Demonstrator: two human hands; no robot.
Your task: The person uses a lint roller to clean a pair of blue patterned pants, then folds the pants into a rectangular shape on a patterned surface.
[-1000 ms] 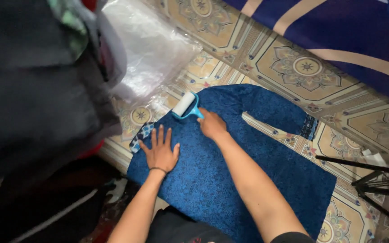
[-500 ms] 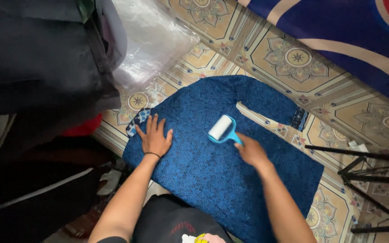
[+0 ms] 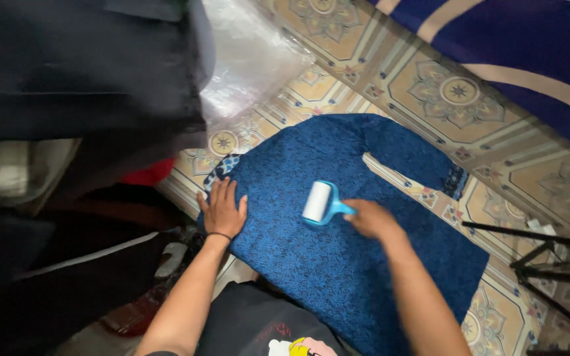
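A dark blue patterned garment (image 3: 338,250) lies spread flat on the tiled floor. My right hand (image 3: 372,219) grips the light blue handle of a lint roller (image 3: 317,202), whose white roll rests on the cloth near its middle. My left hand (image 3: 222,211) lies flat with fingers spread on the garment's left edge, close to a patterned cuff (image 3: 222,169). A thin dark band circles my left wrist.
Crumpled clear plastic (image 3: 249,59) lies on the patterned floor tiles (image 3: 456,92) beyond the garment. Dark clothing (image 3: 74,72) is heaped at left. A blue mat with pale stripes (image 3: 529,53) fills the top right. Black tripod legs (image 3: 542,264) cross the right side.
My right hand has drawn the lint roller from the garment's upper left corner down toward its middle. My left hand has slid slightly toward the left edge.
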